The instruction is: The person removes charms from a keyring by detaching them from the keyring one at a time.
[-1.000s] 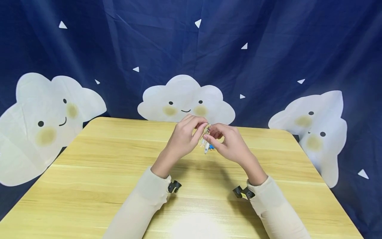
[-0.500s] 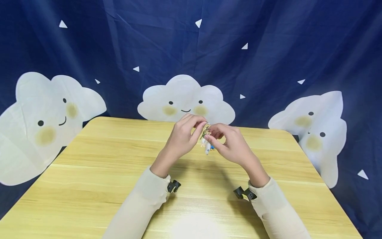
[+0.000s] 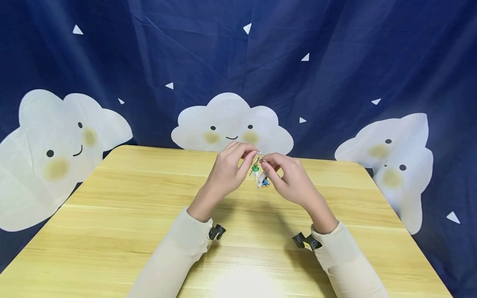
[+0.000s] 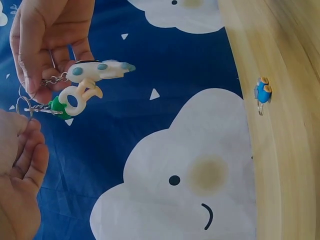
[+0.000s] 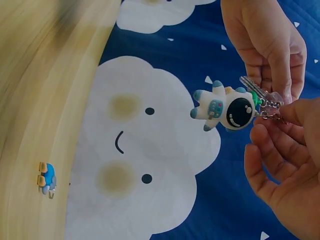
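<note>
My left hand (image 3: 229, 169) pinches a metal key ring (image 4: 25, 106) between thumb and forefinger above the table's far part. A silver key (image 5: 252, 87) and a green-and-white charm (image 4: 61, 107) hang from that ring. Close beside it, the fingertips of my right hand (image 3: 288, 178) pinch the chain end of an astronaut keychain (image 5: 222, 107), white with a black visor and teal hands and feet. Whether its ring is linked with the key ring is hidden by the fingers. Behind the hands, a small blue figure keychain (image 4: 263, 92) lies on the table.
The light wooden table (image 3: 112, 231) spreads under both arms. A dark blue curtain (image 3: 208, 49) with printed clouds hangs behind its far edge. Black wrist cameras (image 3: 217, 232) sit at both cuffs.
My right fingers have shifted up from the figures to the chain end. The green charm now shows, and the astronaut hangs more tilted. My left hand stays nearly still.
</note>
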Tool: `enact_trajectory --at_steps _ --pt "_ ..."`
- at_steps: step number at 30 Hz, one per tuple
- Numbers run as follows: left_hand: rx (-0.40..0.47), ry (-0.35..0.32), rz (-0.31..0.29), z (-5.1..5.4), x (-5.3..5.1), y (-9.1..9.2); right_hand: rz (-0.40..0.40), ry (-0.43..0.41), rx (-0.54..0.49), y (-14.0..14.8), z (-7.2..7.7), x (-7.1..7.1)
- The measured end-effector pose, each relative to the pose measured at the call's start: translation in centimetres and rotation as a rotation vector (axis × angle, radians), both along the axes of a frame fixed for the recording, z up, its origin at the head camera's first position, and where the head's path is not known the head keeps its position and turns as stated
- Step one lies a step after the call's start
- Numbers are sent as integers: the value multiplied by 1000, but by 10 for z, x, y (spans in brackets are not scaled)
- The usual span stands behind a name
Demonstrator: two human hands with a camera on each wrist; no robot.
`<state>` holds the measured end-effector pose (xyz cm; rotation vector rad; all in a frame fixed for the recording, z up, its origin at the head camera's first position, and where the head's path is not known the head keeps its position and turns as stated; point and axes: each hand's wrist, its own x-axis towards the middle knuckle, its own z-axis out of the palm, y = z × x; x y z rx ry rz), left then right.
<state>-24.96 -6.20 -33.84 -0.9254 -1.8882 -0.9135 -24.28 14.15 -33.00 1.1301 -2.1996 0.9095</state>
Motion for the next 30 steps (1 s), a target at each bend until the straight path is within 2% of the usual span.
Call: enact_trajectory --at_steps 7,15,24,30 --pt "9 12 2 1 2 1 -22 85 -17 1 2 2" --pt "-4 19 -4 2 4 5 -7 152 -52 2 5 4" --pt "-13 58 -16 3 6 8 -2 179 -109 4 7 6" --pt "-27 91 -26 2 6 10 -32 187 -117 5 8 7"
